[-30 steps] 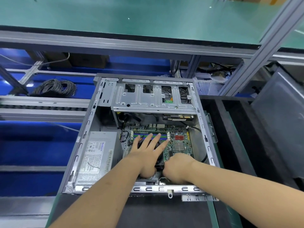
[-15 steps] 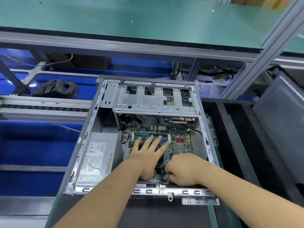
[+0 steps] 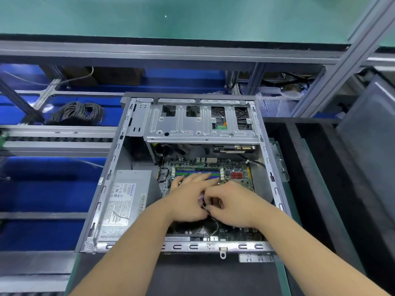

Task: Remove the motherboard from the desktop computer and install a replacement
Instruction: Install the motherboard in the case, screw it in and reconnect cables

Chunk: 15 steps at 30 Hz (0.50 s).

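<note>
The open desktop case [image 3: 111,167] lies on its side with the green motherboard [image 3: 239,167] inside. My left hand [image 3: 186,197] lies flat over the middle of the board, its straight fingers reaching across the blue and green memory slots [image 3: 198,173]. Close against it on the right, my right hand [image 3: 235,204] has curled fingers that pinch a thin cable [image 3: 215,228], which runs down to the board's near edge. A small purple part [image 3: 201,197] shows between the two hands. The cooler under the hands is mostly hidden.
A grey power supply [image 3: 126,201] fills the case's left side and a metal drive cage [image 3: 201,122] spans its far end. The case sits on a black mat [image 3: 213,274]. A coil of cables [image 3: 79,113] lies far left, a grey panel [image 3: 369,129] leans at right.
My right hand has moved up from the board's near edge and closer to my left hand, drawing the thin cable with it. My left hand has stayed over the middle of the board.
</note>
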{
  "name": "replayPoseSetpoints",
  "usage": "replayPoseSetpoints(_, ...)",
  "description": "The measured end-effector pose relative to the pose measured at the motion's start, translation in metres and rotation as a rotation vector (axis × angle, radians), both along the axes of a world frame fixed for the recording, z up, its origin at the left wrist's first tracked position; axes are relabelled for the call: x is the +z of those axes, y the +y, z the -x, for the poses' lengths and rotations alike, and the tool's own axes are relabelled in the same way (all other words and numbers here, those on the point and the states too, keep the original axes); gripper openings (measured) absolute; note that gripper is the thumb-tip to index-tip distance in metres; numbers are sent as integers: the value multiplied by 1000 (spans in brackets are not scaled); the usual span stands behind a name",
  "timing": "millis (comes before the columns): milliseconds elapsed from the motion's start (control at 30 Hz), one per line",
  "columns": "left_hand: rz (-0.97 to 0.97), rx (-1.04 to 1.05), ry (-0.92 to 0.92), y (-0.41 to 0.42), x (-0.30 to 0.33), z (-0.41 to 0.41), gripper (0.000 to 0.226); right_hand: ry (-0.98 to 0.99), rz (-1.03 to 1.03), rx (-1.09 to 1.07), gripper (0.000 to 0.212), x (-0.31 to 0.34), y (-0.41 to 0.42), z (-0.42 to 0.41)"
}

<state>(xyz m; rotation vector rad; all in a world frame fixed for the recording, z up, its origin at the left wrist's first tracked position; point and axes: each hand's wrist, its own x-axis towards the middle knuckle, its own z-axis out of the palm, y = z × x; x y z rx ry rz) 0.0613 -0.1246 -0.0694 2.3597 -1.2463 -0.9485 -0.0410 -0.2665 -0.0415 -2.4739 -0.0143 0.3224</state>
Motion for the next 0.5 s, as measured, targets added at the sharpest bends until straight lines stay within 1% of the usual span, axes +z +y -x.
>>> replayPoseSetpoints(33, 40, 31, 43, 1, 3, -1, 88, 17, -25, 16, 7, -1, 1, 0)
replayPoseSetpoints(100, 98, 59, 72, -1, 6, -1, 76, 58, -54, 26, 6, -1, 2, -3)
replayPoseSetpoints(167, 187, 113, 114, -5, 7, -2, 75, 82, -71, 0, 9, -1, 3, -7)
replayPoseSetpoints(233, 278, 216, 218, -8, 9, -2, 77, 56, -98, -47, 8, -1, 2, -9)
replayPoseSetpoints(300, 376, 345, 342, -8, 11, -2, 77, 44, -105, -58, 13, -1, 2, -10)
replayPoseSetpoints(333, 423, 403, 405, -7, 15, -1, 75, 61, -93, -41, 15, -1, 1, -9)
replayPoseSetpoints(400, 542, 510, 507, -6, 24, 0, 63, 135, 1, 39, 13, 0, 0, -8)
replayPoseSetpoints(433, 583, 536, 505, -5, 29, 0, 59, 181, 58, 90, 16, -1, 1, -6)
replayPoseSetpoints(467, 592, 520, 436, -4, 36, -3, 55, 219, 113, 141, 26, -2, 1, -4)
replayPoseSetpoints(500, 556, 450, 277, -2, 42, -8, 53, 238, 184, 191, 37, -4, 4, -2)
